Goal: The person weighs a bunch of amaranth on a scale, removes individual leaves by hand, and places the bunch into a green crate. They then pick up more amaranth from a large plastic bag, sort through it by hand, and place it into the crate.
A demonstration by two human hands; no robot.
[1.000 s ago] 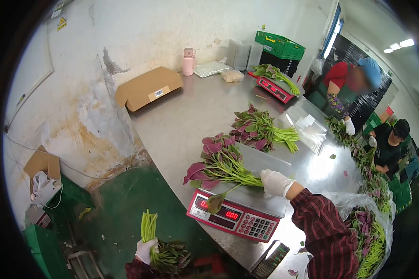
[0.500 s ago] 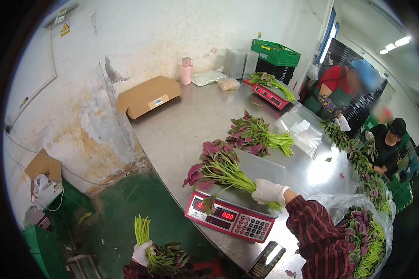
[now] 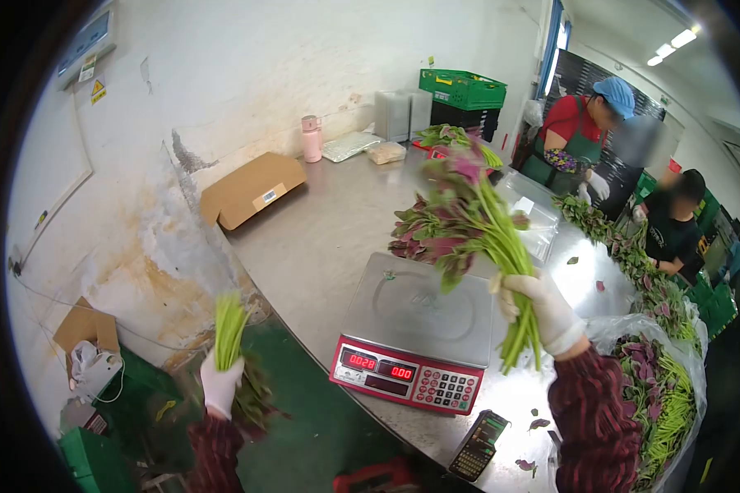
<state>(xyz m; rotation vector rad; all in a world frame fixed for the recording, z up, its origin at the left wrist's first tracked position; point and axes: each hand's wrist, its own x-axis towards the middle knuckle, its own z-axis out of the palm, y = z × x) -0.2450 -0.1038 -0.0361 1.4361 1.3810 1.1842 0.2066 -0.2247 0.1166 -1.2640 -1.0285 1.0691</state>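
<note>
My right hand (image 3: 543,308), in a white glove, is closed round the stems of a bunch of red amaranth (image 3: 501,222), raised above the table with its purple-green leaves up. Below and to its left, the red digital scale (image 3: 407,374) has a bare metal pan and lit red digits. My gloved left hand (image 3: 220,382) grips a second amaranth bunch (image 3: 232,324) off the table's left edge, stems up and leaves hanging. Behind the raised bunch, another amaranth bunch (image 3: 411,230) lies on the table, partly hidden.
A clear bag of amaranth (image 3: 654,403) stands at right, with a black handheld device (image 3: 478,445) near the front edge. Further back are a cardboard box (image 3: 255,189), a pink bottle (image 3: 312,140) and a green crate (image 3: 464,89). Co-workers stand across the table.
My right hand has lifted its amaranth bunch off the scale, up and to the right. My left hand has risen with its bunch and moved slightly left.
</note>
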